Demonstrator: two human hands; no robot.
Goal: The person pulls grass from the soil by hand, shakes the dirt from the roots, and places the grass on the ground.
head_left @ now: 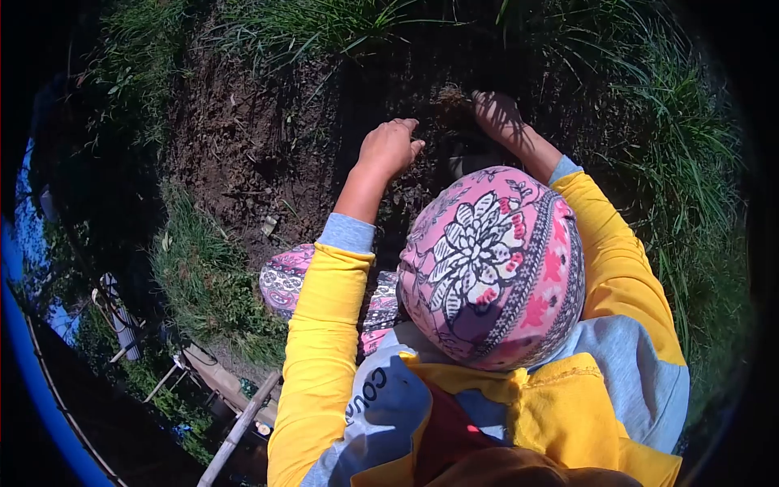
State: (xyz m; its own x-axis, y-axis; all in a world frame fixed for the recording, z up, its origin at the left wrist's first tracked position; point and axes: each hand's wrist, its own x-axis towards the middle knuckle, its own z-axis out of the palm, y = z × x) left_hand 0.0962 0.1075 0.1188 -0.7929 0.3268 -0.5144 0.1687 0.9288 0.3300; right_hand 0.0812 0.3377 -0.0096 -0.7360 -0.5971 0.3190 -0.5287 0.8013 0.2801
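My left hand (389, 148) reaches out low over the dark soil (243, 146), its thumb apart from the bent fingers and nothing visible in it. In patchy shade, my right hand (498, 114) has its fingers curled at the edge of a brownish clump of roots (452, 96) and seems to grip it; the fingertips are partly lost in shadow. Between my arms, a pink patterned cloth with a large flower (487, 260) covers my knee. Another part of the pink cloth (286, 280) shows past my left forearm.
Long green grass (673, 130) grows along the right side, with another tuft (316, 24) at the top. Shorter grass (203, 276) borders the soil at left. A wooden pole (239, 430) and other poles stand at lower left. A small pale scrap (268, 225) lies on the soil.
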